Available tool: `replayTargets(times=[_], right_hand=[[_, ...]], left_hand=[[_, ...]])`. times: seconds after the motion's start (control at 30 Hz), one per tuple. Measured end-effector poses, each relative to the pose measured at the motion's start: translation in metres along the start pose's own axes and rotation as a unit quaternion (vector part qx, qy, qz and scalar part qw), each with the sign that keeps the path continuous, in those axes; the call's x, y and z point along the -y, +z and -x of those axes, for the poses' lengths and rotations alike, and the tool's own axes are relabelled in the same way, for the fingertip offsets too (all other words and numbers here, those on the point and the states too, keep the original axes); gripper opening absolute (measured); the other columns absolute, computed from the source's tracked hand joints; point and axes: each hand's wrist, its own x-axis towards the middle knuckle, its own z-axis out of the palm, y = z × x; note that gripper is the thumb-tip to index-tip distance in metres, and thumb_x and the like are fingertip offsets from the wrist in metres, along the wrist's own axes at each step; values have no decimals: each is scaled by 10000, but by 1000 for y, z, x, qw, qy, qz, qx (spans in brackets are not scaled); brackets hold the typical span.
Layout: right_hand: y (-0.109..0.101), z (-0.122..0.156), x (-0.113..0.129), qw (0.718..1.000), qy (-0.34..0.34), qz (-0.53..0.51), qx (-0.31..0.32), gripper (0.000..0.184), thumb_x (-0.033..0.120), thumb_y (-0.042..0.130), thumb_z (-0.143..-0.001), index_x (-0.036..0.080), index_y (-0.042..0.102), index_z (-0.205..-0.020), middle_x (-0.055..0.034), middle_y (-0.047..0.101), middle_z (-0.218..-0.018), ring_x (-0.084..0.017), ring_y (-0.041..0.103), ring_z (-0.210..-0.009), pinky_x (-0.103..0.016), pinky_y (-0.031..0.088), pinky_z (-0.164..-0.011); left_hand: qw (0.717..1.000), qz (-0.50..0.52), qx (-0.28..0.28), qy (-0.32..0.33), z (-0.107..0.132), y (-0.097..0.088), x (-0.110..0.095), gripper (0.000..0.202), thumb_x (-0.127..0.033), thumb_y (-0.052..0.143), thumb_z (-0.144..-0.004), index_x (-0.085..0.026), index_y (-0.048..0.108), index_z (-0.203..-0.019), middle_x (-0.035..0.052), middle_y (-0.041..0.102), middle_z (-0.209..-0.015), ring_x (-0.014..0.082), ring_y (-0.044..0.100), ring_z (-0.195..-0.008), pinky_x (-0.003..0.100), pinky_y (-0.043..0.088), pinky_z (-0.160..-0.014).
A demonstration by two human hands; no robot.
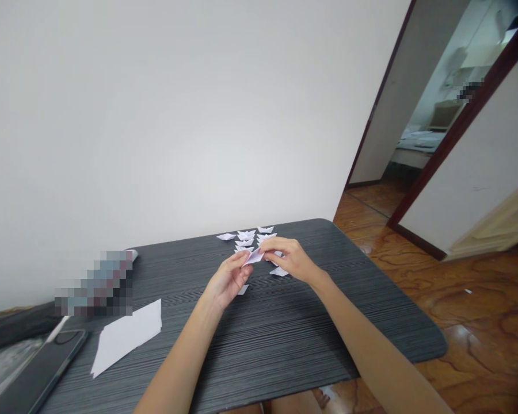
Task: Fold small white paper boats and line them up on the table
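1. Paper boats (246, 235) sit in loose rows around the centre of the frame, and we judge these finished; our hands cover some, so we cannot give a full count.
2. Just below the middle of the frame we hold a folded paper piece (254, 256). Our left hand (231, 279) pinches its left end between thumb and fingers; our right hand (291, 259) pinches its upper right end, fingers bent and close together. It seems partly worked, though we cannot tell which fold it has reached.
3. Below our left hand a white paper shape (242, 290) peeks out, too hidden to name surely.
4. At lower left lie flat white sheets (127, 336); they look unfolded, so we take them as what is left.
5. We work on a dark, streaky-grained table (285, 339), with a flat black device (43, 374) at lower left.
6. A plain white wall (198, 115) fills the upper left; at right we see a reddish door frame (461, 126) and glossy brown floor (479, 322).
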Motion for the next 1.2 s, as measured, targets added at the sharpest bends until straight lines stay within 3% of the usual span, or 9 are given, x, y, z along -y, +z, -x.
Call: replayTargets(times=[0.1,0.23,0.37,0.47,0.6,0.77,1.03,1.2], right_hand=[[0,1,-4,999,-17,45,-5,114,197,520,-776,173,630,-793,-47,653,-801,-156,588,-787,-275,450,-746],[0,2,-4,995,-47,86,28,126,179,497,-792,169,621,-775,-53,651,-837,-157,582,-816,-275,442,-765],[1,2,0,990,-53,110,65,170,176,452,-817,158,613,-768,-61,636,-803,-157,573,-796,-277,443,-739],[2,3,1,989,-65,111,78,180,186,437,-828,156,612,-800,-66,630,-854,-157,564,-832,-279,437,-764],[3,3,0,991,-57,105,65,189,214,430,-835,156,609,-824,-68,626,-858,-154,565,-824,-279,440,-766],[4,2,3,990,-59,106,66,189,210,432,-833,148,599,-772,-67,624,-836,-150,563,-810,-270,438,-763],[5,3,7,987,-68,125,79,211,180,385,-848,151,585,-789,-71,619,-848,-158,562,-824,-287,438,-772],[5,4,8,983,-78,145,84,212,155,374,-848,143,571,-769,-72,610,-833,-155,559,-807,-277,441,-751]], left_hand=[[977,-193,-35,81,2,1,-2,144,-218,603,-690,-125,599,-799,26,605,-698,96,560,-605,188,455,-564],[887,-391,-62,238,5,2,-5,231,-300,512,-761,-136,637,-864,64,639,-935,174,556,-920,278,417,-838],[868,-426,-22,254,8,3,-3,334,-312,579,-708,-143,601,-995,84,621,-1032,201,564,-954,311,420,-866],[851,-449,-26,271,8,3,-1,310,-289,621,-671,-146,619,-946,77,637,-982,193,582,-909,302,435,-850],[870,-419,-42,256,6,2,2,206,-286,610,-678,-122,616,-804,68,651,-808,162,612,-737,270,488,-726],[881,-397,-58,250,4,1,3,205,-270,618,-669,-116,617,-805,76,656,-796,159,616,-716,250,493,-680],[809,-483,-69,327,8,3,2,166,-256,584,-707,-147,669,-800,65,679,-804,159,623,-727,255,493,-703],[795,-498,-94,334,7,3,4,151,-253,601,-695,-141,671,-768,62,686,-764,154,629,-682,247,499,-670]])
